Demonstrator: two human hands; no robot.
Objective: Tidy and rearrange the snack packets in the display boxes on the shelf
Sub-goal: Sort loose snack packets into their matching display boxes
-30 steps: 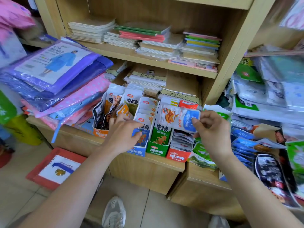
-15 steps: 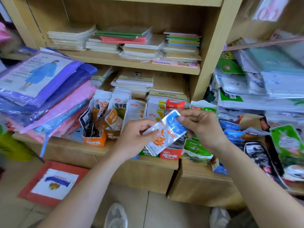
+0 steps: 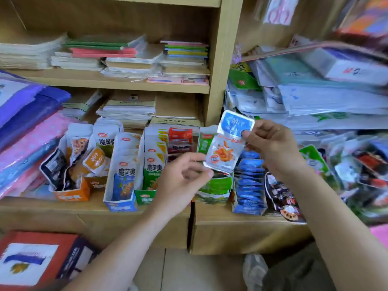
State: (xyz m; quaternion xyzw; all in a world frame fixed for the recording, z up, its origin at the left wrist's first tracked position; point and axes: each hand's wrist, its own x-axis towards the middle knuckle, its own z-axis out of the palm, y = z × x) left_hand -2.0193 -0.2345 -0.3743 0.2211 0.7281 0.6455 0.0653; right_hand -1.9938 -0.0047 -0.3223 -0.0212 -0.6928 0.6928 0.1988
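The packet [image 3: 224,152] is pinched by the right hand [image 3: 273,143]; the left hand's [image 3: 180,179] hold cannot be told. It is best slotted upright into the matching blue box [image 3: 245,207].

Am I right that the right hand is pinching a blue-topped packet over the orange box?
Not quite. In the head view the right hand does pinch the blue-topped packet, but over the green box, not the orange box, which stands far off to the left.
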